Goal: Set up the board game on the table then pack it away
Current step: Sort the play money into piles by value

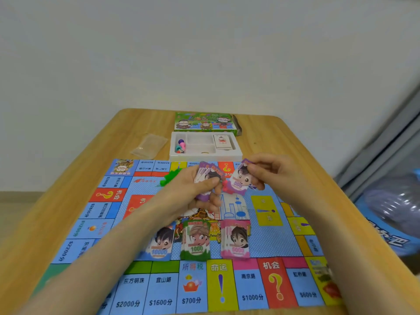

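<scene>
A colourful game mat [127, 289] lies spread on the wooden table [284, 146]. My left hand [193, 189] grips a fanned stack of purple play money [208, 172] above the mat's middle. Just to its right, my right hand [270, 171] pinches a single purple 500 note [238, 181]. Three sorted piles rest on the mat nearer me: blue 10000 notes [160, 245], green 1000 notes [196, 242] and pink 5000 notes [236, 242]. Small green pieces [169, 178] lie on the mat behind my left hand.
A white tray [236, 153] beyond the mat holds coloured pawns [181, 145], a die and a card deck [222, 142]. The green game box [204, 121] stands behind it. An empty clear plastic bag [148, 145] lies to the tray's left. A blue bag sits off the table's right edge.
</scene>
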### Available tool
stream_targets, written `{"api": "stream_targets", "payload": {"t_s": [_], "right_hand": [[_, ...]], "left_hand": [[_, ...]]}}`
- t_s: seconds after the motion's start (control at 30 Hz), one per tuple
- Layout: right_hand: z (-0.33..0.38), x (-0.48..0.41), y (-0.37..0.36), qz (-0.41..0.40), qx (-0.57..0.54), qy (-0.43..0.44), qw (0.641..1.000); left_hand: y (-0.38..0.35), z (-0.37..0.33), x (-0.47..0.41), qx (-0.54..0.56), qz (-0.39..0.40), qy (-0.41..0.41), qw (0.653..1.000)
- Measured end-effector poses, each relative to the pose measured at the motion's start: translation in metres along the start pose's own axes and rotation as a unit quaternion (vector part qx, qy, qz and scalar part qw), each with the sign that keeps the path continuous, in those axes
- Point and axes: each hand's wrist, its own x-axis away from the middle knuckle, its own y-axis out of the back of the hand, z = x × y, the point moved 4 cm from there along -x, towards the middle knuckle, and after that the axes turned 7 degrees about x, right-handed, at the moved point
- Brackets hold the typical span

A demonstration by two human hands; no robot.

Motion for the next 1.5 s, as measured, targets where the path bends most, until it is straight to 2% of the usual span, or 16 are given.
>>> {"api": "stream_targets", "payload": {"t_s": [0.1,0.23,0.33,0.53,0.67,0.93,1.1,1.23,1.33,1.5], "right_hand": [[-0.001,0.006,0.009,0.117,0.053,-0.048,0.991],[-0.011,0.014,0.015,0.249,0.156,-0.081,0.953],[-0.02,0.017,0.021,0.289,0.218,-0.102,0.926],[-0.026,0.018,0.014,0.357,0.256,-0.133,0.888],[-0.028,0.014,0.01,0.344,0.294,-0.112,0.884],[-0.032,0.019,0.009,0.3,0.254,-0.086,0.915],[-0.025,0.01,0.007,0.073,0.119,-0.062,0.988],[-0.023,0.006,0.007,-0.054,-0.038,-0.049,0.997],[-0.024,0.008,0.009,-0.082,-0.083,-0.042,0.992],[-0.022,0.009,0.007,-0.055,-0.096,-0.018,0.994]], "left_hand": [[-0.003,0.001,-0.002,0.038,0.002,0.001,0.999],[-0.004,-0.001,-0.003,0.08,0.0,0.003,0.997],[-0.004,-0.002,-0.004,0.089,0.008,-0.001,0.996],[-0.003,-0.001,-0.004,0.088,0.004,-0.007,0.996],[-0.002,-0.002,-0.005,0.117,-0.001,-0.012,0.993],[-0.014,-0.007,-0.005,0.274,0.039,0.002,0.961],[-0.032,0.002,-0.007,0.191,0.007,0.023,0.981],[-0.044,0.006,-0.01,0.151,0.007,0.031,0.988],[-0.049,0.011,-0.012,0.12,0.007,0.02,0.993],[-0.045,0.009,-0.01,0.033,-0.016,-0.026,0.999]]}}
